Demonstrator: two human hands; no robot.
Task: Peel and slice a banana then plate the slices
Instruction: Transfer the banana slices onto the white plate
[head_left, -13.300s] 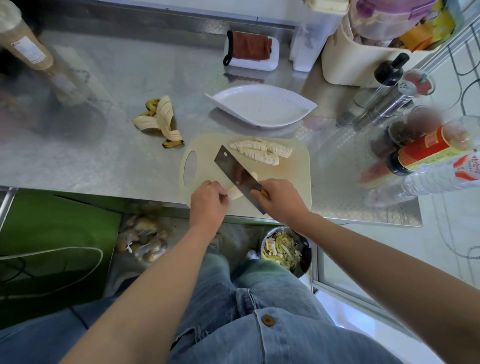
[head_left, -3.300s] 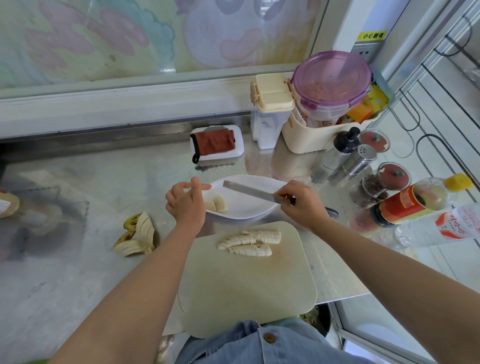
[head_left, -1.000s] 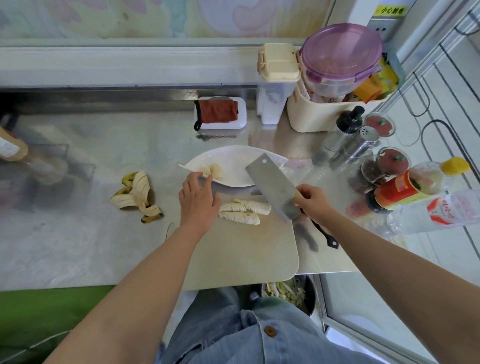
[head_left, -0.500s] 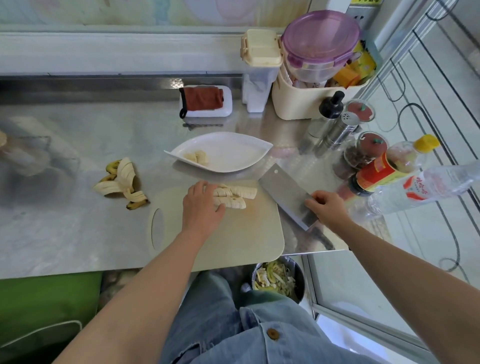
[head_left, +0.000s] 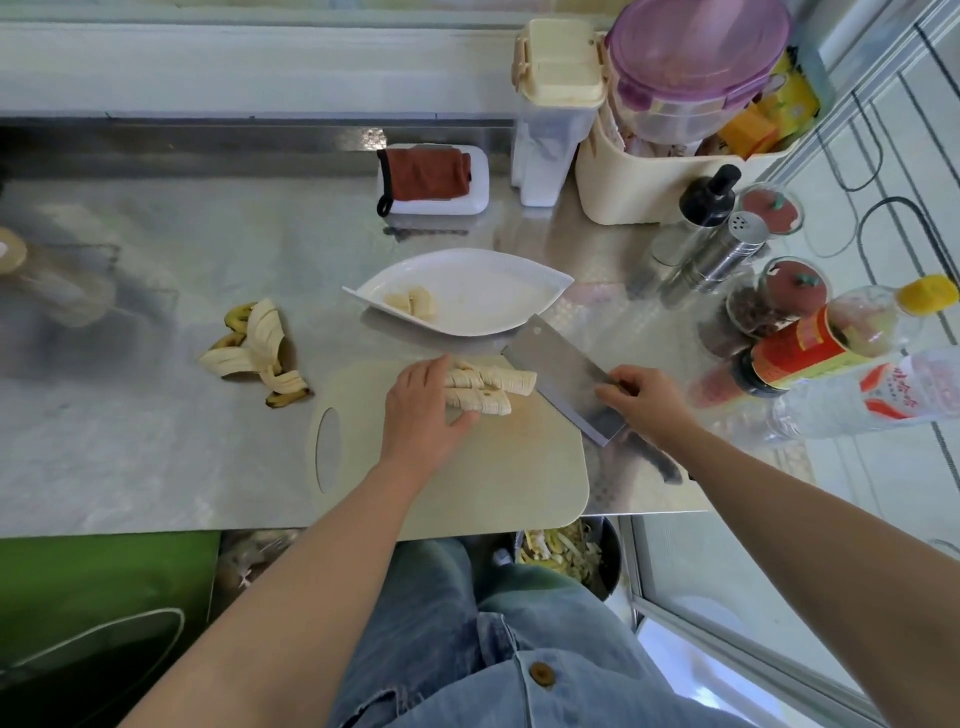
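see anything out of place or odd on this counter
Mostly tidy. The cutting board sticks out a little past the front edge of the counter, so it could tip if pressed there. The banana peel lies loose on the steel left of it.

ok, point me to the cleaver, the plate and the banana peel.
cleaver (head_left: 560, 373), head view, flat of the blade.
plate (head_left: 491, 307), head view, bare middle of the dish.
banana peel (head_left: 262, 327), head view, pale inner side of a strip.

Steel counter (head_left: 156, 426) beneath bright window (head_left: 208, 52).
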